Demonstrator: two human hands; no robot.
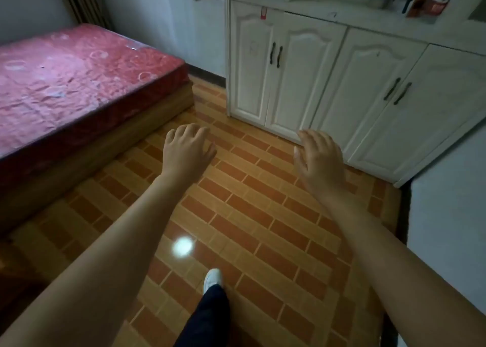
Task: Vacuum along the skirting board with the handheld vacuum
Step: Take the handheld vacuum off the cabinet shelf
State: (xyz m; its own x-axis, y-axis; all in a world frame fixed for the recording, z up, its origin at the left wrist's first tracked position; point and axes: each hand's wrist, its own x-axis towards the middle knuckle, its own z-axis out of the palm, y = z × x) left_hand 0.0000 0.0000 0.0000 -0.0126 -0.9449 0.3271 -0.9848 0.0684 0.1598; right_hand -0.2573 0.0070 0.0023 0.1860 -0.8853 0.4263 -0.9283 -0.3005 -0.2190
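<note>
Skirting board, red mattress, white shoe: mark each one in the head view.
skirting board (207,75), head view, middle of the visible dark strip.
red mattress (65,65), head view, middle of its top face.
white shoe (212,278), head view, toe end.

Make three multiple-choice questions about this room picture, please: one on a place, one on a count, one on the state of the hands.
1. In the head view, on which side of the white cabinet does the red mattress lie?
A. left
B. right
C. on top of it

2. How many dark door handles show on the cabinet?
A. two
B. four
C. six

3. What do the left hand and the right hand hold?
A. a handheld vacuum
B. a cloth
C. nothing

Answers:
1 A: the mattress fills the left of the view, the cabinet the right.
2 B: two pairs show, one where each pair of doors meets.
3 C: both hands hang over the tiled floor with loose, empty fingers.
</note>
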